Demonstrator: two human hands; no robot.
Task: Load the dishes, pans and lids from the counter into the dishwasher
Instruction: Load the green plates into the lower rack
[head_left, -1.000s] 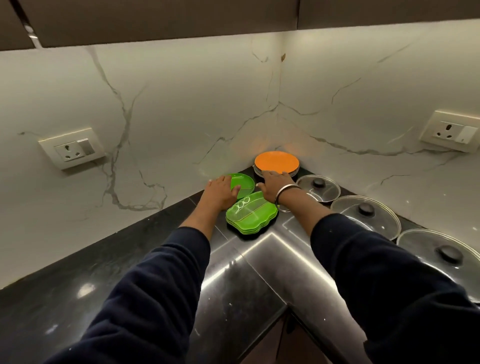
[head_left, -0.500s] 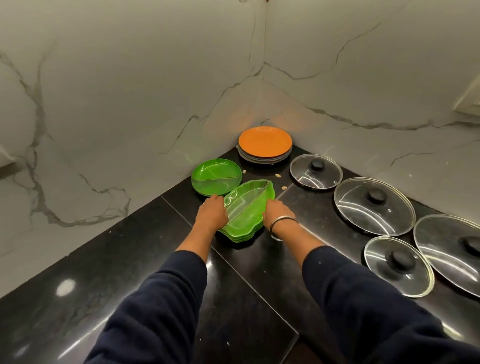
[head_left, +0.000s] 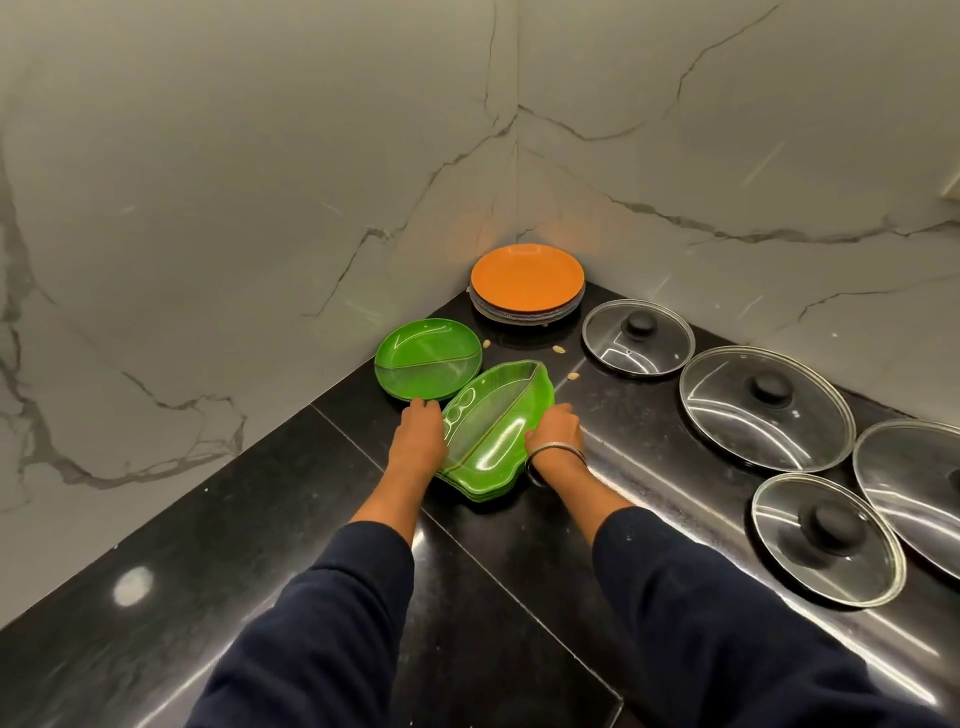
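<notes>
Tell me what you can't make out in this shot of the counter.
- Fingertips of the left hand and right hand: head view, curled under the green tray stack.
- Far right lid: cut off by the frame edge.
- Plates under the orange plate: only rims show, number unclear.
- Dishwasher: out of view.

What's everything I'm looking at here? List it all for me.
leaf trays: a stack, green, counter centre, held between both hands
round plate: one on top, green, divided, left of the trays
orange plate: one, atop a grey stack in the corner
glass lids: four, black knobs, right side
nuts: a few, pale, scattered near the plates
counter: black, glossy
wall: white marble
bangle: one, silver, right wrist
left hand: grips the trays' left edge
right hand: grips the right edge
</notes>
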